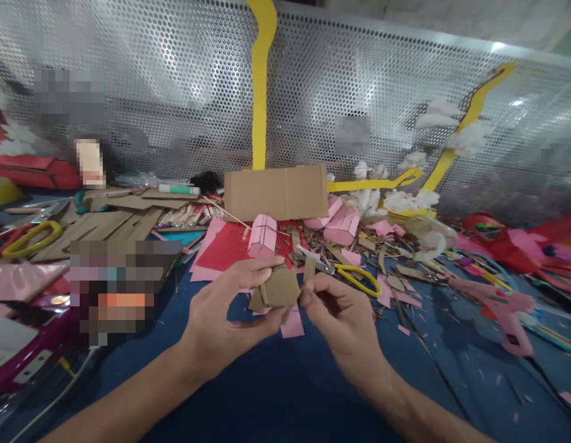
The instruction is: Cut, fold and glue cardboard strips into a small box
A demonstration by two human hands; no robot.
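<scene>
Between thumb and fingers, my left hand grips a small many-sided cardboard piece. My right hand is closed at its right edge, pinching a narrow cardboard strip that sticks up above the fingers. Whether the strip touches the many-sided piece, I cannot tell. Just beyond the hands lie yellow-handled scissors and a pink paper-covered block with dark lines on it. Pink paper scraps lie below the cardboard piece.
A cardboard box stands behind, with a yellow strip rising at its back against a perforated metal panel. At right rests a pink glue gun with its cord. Cardboard offcuts litter the blue table. More scissors lie left.
</scene>
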